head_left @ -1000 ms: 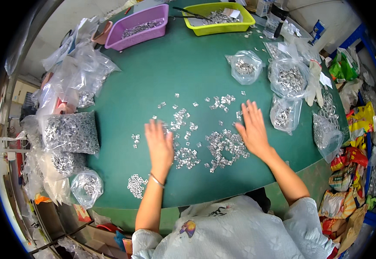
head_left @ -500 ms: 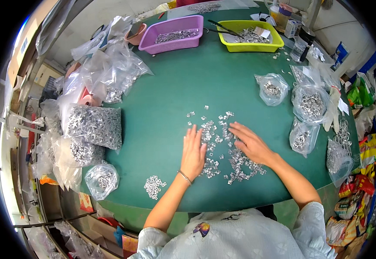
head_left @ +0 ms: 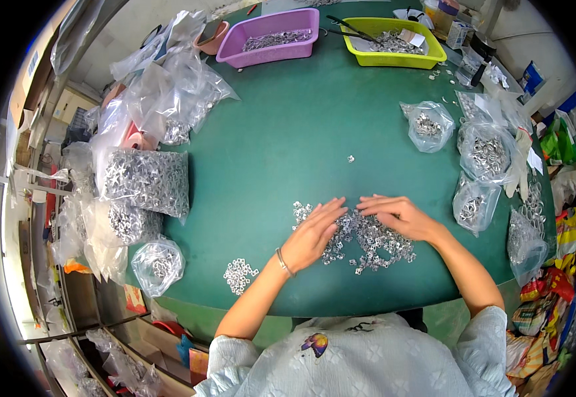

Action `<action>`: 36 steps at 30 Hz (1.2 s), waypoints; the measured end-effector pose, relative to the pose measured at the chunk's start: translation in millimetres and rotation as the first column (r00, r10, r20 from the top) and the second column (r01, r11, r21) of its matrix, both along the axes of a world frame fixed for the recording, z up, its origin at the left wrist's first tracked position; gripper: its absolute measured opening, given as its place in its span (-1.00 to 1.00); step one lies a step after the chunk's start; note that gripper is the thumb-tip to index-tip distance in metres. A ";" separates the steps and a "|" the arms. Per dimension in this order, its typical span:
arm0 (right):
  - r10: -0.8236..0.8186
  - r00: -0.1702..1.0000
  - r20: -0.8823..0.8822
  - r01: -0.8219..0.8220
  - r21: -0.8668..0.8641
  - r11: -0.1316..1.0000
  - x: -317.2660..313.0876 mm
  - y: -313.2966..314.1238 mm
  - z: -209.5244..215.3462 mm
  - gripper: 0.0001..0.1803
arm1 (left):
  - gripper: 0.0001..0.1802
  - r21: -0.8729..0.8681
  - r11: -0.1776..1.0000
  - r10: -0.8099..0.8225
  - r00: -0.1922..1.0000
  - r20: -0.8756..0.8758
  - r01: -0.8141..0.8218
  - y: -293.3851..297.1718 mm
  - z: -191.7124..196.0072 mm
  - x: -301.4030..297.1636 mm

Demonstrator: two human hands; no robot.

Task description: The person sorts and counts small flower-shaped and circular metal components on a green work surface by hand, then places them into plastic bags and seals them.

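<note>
A loose heap of small, square-looking silver metal pieces is spread on a broad green tabletop, close to the near edge and in front of the person's body. The far side of the heap is enclosed by two bare hands, which are angled inward with their fingertips near each other but apart. The left hand, at whose wrist a thin silver-coloured bangle is worn, is laid palm down over the left part of the heap, with its fingers extended. The right hand is held along the far right part, its fingers stretched to the left. Neither hand is closed in a fist; whether any piece is pinched beneath the fingers cannot be told.

A few pieces are seen just left of the left hand, one single piece is left well beyond the fingertips, and a separate small cluster of silver pieces is set apart beside the left forearm. At the far edge, silver parts are held in a purple plastic tray and a yellow-green plastic tray. The left side is lined with filled clear plastic bags, and further clear plastic bags are grouped at the right.
</note>
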State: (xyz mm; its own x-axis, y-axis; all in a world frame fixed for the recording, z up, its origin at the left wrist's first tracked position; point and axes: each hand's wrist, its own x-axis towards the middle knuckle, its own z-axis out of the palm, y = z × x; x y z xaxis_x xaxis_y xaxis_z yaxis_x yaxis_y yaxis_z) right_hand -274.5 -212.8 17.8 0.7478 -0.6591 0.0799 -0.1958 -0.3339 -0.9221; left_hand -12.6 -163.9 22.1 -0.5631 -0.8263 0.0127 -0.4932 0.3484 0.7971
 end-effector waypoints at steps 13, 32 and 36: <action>0.088 0.987 -0.132 -0.104 -0.121 0.987 23.5 7.5 1.4 -0.55 | -0.40 -0.178 0.973 0.177 0.968 0.177 -0.145 50.1 -8.1 -16.6; -0.214 0.967 -0.135 0.148 -0.386 0.910 -0.7 66.9 0.2 -0.10 | 0.01 -0.166 0.973 0.177 0.981 0.084 -0.162 57.1 -14.4 -28.6; -0.290 0.957 -0.033 0.259 -0.362 0.896 -5.6 69.2 -8.6 -0.45 | -0.02 -0.205 0.948 0.250 0.968 0.006 -0.244 56.0 -8.5 -23.2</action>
